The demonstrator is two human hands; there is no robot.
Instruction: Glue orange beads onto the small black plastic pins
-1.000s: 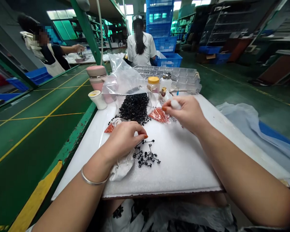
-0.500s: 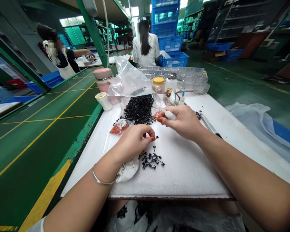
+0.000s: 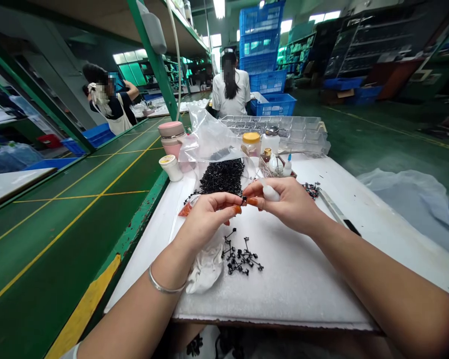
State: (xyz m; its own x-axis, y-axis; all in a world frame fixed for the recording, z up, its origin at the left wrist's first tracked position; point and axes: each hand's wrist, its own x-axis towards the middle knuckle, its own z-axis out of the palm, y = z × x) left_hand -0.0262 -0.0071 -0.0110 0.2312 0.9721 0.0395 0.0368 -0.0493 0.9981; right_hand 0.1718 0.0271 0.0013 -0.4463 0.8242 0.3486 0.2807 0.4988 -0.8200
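At the far left of the frame runs a green surface [image 3: 73, 219] marked with yellow lines; beyond it, upper left, a co-worker in a pale apron [image 3: 120, 118] has both arms raised. Left of centre, a white tub [image 3: 171, 168] stands just in front of a pink container [image 3: 171, 138]. Below these, an orange packet [image 3: 185, 209] is partly hidden by the left hand [image 3: 208, 214], whose wrist bears a metal bangle [image 3: 166, 286]. A crumpled white cloth [image 3: 205, 271] lies under this hand. Its thumb and forefinger are nearly closed, pinching a small black piece [image 3: 244, 199] at the centre of the frame. Behind the piece lies a heap of black parts [image 3: 222, 177], overhung by a clear plastic bag [image 3: 205, 137]; below it, loose black pieces [image 3: 243, 262] are scattered on the white board [image 3: 303, 299]. Right of centre, the right hand [image 3: 288, 202] has its fingers curled closed around a white bottle [image 3: 271, 193], thumb and forefinger reaching to the black piece; whether they also grip it cannot be told. Farther right lie a small dark cluster [image 3: 312, 189] and a slim knife-like tool [image 3: 336, 209].
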